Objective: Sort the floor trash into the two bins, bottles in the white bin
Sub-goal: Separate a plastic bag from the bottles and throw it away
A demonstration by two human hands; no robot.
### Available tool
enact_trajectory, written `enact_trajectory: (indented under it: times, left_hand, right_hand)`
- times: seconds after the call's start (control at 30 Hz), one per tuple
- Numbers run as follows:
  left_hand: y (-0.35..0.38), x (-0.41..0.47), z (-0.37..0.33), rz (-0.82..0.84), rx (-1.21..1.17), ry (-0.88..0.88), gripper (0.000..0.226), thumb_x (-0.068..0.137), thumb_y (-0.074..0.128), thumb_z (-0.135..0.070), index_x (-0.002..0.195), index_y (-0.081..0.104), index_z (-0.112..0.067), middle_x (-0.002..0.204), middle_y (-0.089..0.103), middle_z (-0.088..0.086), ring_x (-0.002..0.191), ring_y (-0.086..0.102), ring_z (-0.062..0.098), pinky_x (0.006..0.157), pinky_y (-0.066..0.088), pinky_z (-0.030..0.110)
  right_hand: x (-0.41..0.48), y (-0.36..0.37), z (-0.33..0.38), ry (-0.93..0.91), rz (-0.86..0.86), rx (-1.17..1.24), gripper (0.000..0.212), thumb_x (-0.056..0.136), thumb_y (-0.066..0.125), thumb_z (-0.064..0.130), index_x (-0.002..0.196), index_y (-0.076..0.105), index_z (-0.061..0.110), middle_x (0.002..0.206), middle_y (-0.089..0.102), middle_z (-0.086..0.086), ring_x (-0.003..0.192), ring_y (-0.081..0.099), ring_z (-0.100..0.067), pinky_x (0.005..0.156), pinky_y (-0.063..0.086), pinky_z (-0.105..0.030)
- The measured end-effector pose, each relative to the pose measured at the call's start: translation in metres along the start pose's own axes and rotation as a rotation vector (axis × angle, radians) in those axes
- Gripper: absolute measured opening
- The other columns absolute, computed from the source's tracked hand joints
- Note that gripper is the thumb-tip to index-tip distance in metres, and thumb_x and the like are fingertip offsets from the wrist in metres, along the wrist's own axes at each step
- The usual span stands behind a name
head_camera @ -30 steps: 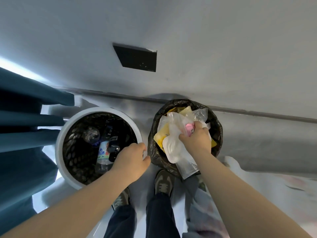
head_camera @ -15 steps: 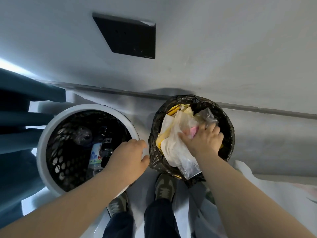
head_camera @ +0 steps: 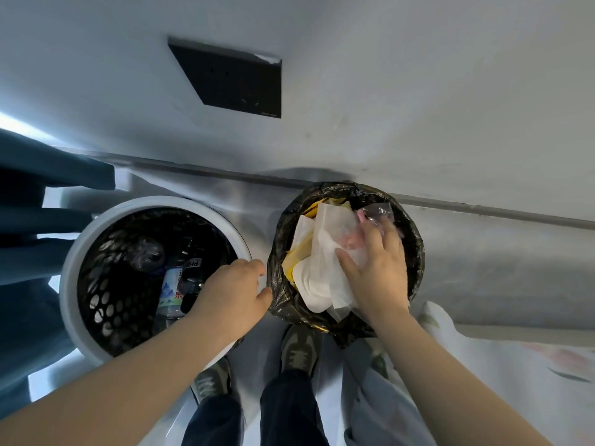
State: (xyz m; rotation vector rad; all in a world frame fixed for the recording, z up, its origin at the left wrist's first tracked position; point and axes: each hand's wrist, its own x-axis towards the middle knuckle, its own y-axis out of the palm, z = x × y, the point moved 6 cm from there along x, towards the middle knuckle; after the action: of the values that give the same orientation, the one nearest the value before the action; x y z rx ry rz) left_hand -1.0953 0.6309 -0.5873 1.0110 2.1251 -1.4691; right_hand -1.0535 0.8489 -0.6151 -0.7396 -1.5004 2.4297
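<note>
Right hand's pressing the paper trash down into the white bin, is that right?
No. The head view shows the right hand pressing the paper trash down into the black-bagged bin; the white bin beside it holds bottles.

A home room, likely: pale painted wall [head_camera: 418, 91] with a black rectangular wall plate [head_camera: 231, 82], teal pleated curtains [head_camera: 38, 188] at the left edge of the pale floor [head_camera: 254, 204], flower-printed white fabric [head_camera: 515, 365] at its right, a white-rimmed round mesh bin [head_camera: 69, 275] and a black-bagged round bin [head_camera: 278, 284].
</note>
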Motion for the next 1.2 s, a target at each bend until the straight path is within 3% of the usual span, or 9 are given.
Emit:
enact_trajectory:
  times: [0.2,0.37,0.5,0.67,0.87,0.97,1.2]
  left_hand:
    - [-0.004,0.001,-0.002,0.001,-0.012,0.005,0.035,0.092,0.053,-0.028,0.124,0.055,-0.015,0.111,0.06,0.003,0.101,0.056,0.019,0.087,0.047,0.032]
    - [-0.008,-0.001,0.004,-0.014,-0.004,-0.003,0.033,0.092,0.052,-0.029,0.123,0.056,-0.017,0.114,0.06,0.001,0.102,0.056,0.018,0.085,0.045,0.027]
    - [-0.017,-0.006,0.01,-0.022,-0.007,-0.025,0.033,0.091,0.053,-0.028,0.122,0.057,-0.018,0.114,0.061,0.001,0.103,0.057,0.018,0.085,0.046,0.028]
    - [-0.039,-0.022,0.008,-0.036,0.006,-0.038,0.033,0.092,0.051,-0.029,0.123,0.056,-0.019,0.112,0.06,0.0,0.103,0.057,0.018,0.086,0.046,0.029]
    - [-0.084,-0.057,-0.001,-0.045,-0.01,-0.021,0.033,0.092,0.051,-0.031,0.122,0.056,-0.018,0.111,0.06,0.001,0.101,0.057,0.02,0.089,0.048,0.036]
    - [-0.115,-0.084,-0.008,-0.07,-0.02,-0.006,0.033,0.092,0.051,-0.032,0.122,0.056,-0.02,0.109,0.059,-0.001,0.099,0.058,0.019,0.089,0.049,0.036]
    - [-0.194,-0.17,-0.023,-0.11,-0.019,0.008,0.029,0.093,0.051,-0.03,0.118,0.057,-0.017,0.102,0.063,0.001,0.095,0.059,0.021,0.085,0.049,0.036]
  right_hand:
    - [-0.024,0.032,0.003,0.021,0.484,-0.266,0.077,0.093,0.027,0.065,0.153,-0.003,0.028,0.161,-0.012,-0.005,0.147,-0.012,-0.031,0.116,0.001,-0.057]
    - [0.012,0.049,-0.008,0.109,0.632,-0.379,0.071,0.096,0.026,0.058,0.153,-0.003,0.028,0.162,-0.01,-0.006,0.148,-0.006,-0.033,0.116,0.006,-0.061]
    - [0.036,0.036,0.007,0.147,0.614,-0.29,0.069,0.095,0.036,0.047,0.154,0.007,0.027,0.162,-0.004,-0.005,0.147,0.002,-0.035,0.116,0.008,-0.06]
    - [0.022,-0.011,0.039,-0.024,0.401,-0.269,0.059,0.095,0.042,0.042,0.147,0.034,0.015,0.16,0.016,-0.006,0.147,0.011,-0.026,0.118,0.011,-0.051]
    - [-0.024,-0.078,0.085,-0.206,0.262,-0.156,0.047,0.093,0.051,0.038,0.135,0.051,0.02,0.138,0.05,-0.004,0.13,0.042,-0.026,0.111,0.031,-0.042]
    - [-0.053,-0.109,0.115,-0.287,0.271,-0.206,0.043,0.09,0.053,0.036,0.129,0.054,0.018,0.133,0.053,-0.004,0.124,0.046,-0.026,0.105,0.037,-0.039]
    - [-0.108,-0.196,0.185,-0.283,0.307,-0.218,0.039,0.092,0.051,0.034,0.129,0.054,0.021,0.133,0.053,0.0,0.12,0.048,-0.021,0.098,0.041,-0.033]
